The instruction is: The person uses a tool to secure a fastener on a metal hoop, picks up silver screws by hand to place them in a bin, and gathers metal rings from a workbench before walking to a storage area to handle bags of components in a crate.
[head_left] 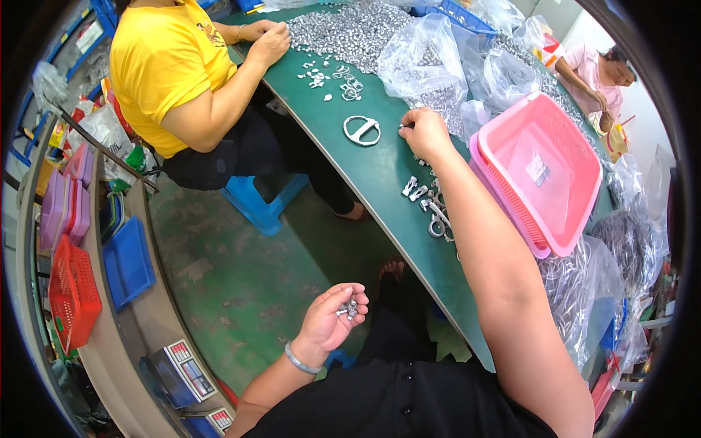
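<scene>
My left hand (325, 317) is held palm up off the table's edge, fingers curled around several small silvery metal parts (351, 310). Out over the green table (321, 120), my right hand (426, 133) pinches a small metal piece (401, 127) between thumb and fingertips. Just left of it lies a silvery ring with a crossbar (362, 131). Beside my right forearm are loose metal clips (418, 193) and ring-shaped fittings (437, 228), partly hidden by the arm.
A large heap of small metal parts (343, 36) and clear plastic bags (423, 58) cover the far table. Stacked pink baskets (504, 168) stand right of my arm. A co-worker in yellow (164, 66) sits at left, another in pink (584, 77) far right. A blue stool (255, 208) stands below.
</scene>
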